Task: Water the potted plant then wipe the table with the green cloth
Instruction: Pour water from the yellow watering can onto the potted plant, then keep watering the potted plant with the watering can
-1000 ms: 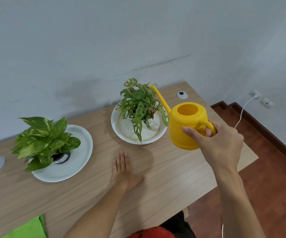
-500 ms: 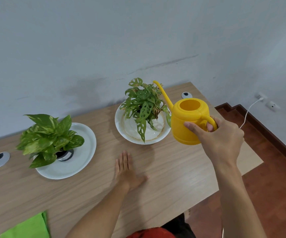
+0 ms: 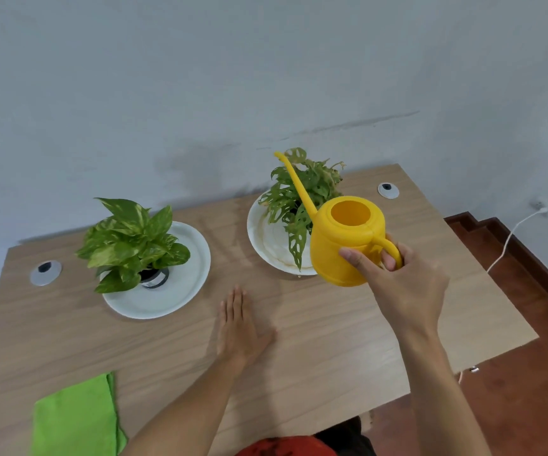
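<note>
My right hand [image 3: 404,284] grips the handle of a yellow watering can [image 3: 341,241], held above the table in front of a potted plant with holed leaves [image 3: 302,192]. The can's long spout crosses that plant and points up and to the left. This plant stands on a white plate [image 3: 259,235]. My left hand [image 3: 238,327] rests flat on the wooden table [image 3: 332,357], fingers straight. A folded green cloth [image 3: 75,419] lies at the table's near left edge.
A second potted plant with broad leaves [image 3: 128,241] stands on a white plate [image 3: 180,291] at the left. Two round cable grommets [image 3: 46,273] [image 3: 388,190] sit in the table. The grey wall runs behind; a white cable [image 3: 509,238] hangs at the right.
My right hand has carried the watering can left, so its body now hides part of the plate and its spout lies across the holed-leaf plant. My left hand stays flat on the table.
</note>
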A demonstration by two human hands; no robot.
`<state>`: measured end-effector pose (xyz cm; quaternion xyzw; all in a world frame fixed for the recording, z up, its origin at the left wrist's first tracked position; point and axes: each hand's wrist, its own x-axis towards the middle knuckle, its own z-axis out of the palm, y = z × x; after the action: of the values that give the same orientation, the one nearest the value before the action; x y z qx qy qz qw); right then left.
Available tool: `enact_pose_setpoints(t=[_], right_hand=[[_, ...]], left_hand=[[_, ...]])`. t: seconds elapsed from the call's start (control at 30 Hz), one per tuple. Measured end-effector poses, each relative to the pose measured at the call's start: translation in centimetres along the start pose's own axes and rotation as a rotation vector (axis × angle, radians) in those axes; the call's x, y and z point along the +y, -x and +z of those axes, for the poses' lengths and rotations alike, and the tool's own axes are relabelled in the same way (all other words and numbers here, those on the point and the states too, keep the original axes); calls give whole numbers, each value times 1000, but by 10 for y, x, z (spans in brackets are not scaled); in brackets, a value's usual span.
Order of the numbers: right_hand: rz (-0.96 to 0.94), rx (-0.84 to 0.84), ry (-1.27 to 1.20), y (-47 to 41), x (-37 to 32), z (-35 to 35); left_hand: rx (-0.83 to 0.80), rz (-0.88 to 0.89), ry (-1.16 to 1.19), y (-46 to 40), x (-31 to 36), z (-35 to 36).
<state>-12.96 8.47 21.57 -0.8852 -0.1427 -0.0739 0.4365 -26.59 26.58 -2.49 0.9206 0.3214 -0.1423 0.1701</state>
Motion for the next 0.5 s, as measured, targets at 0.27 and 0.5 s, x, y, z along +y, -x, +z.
enact_pose_setpoints(t=[0.27,0.5], right_hand=[[-129,-186,-59,19,-35,36],[-227,-352,-131,45,-71,70]], left_hand=[[30,-174,31,27,-49,-3],[58,-315,145,65,-92,-4]])
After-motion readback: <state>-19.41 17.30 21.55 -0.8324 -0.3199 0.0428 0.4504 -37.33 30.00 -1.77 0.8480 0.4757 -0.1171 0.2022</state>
